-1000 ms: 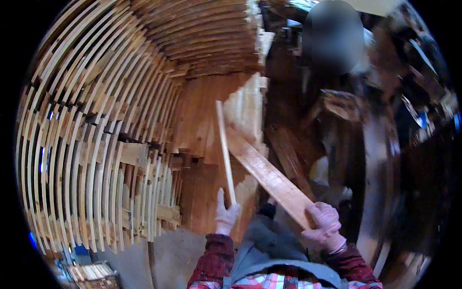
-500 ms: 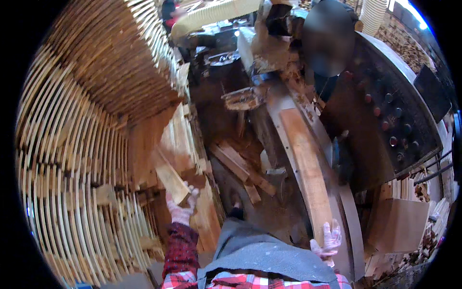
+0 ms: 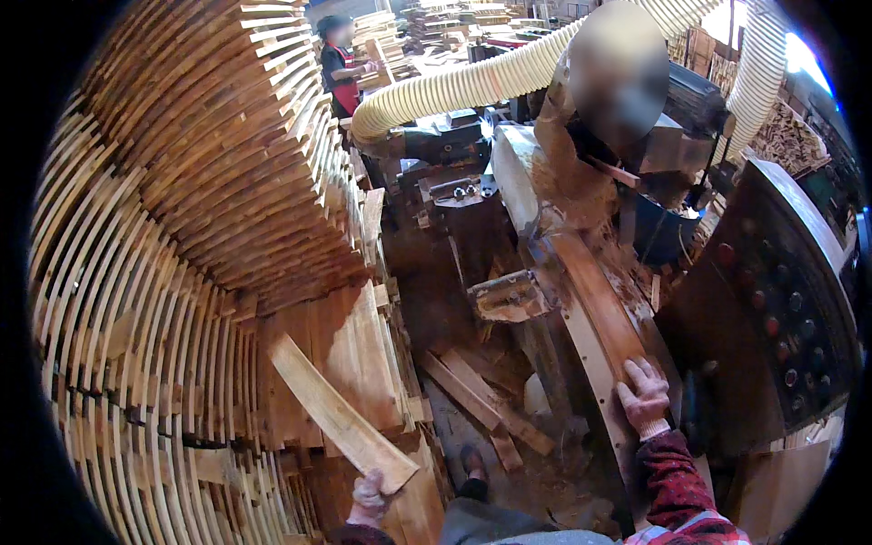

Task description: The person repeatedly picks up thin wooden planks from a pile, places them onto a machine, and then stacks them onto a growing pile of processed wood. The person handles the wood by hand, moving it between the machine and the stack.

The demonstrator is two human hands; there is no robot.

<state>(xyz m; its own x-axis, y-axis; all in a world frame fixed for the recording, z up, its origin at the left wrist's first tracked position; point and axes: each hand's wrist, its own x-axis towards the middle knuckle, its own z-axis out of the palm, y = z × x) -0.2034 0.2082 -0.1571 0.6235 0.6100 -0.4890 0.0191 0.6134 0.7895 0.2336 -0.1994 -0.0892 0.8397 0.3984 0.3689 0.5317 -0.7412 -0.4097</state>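
Pale board (image 3: 338, 413) points lengthwise from left hand (image 3: 370, 499) toward upper left.

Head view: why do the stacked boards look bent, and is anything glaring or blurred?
In the head view, the stacked boards at left curve with the fisheye lens; in the head view's upper right, a bluish-white light glares and an oval patch is blurred past recognition; lower in the head view, the right hand looks fairly clear.

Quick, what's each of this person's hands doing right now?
Left hand: closed, holding a pale board by its near end.
Right hand: on a reddish board's near end; can't tell if gripping.
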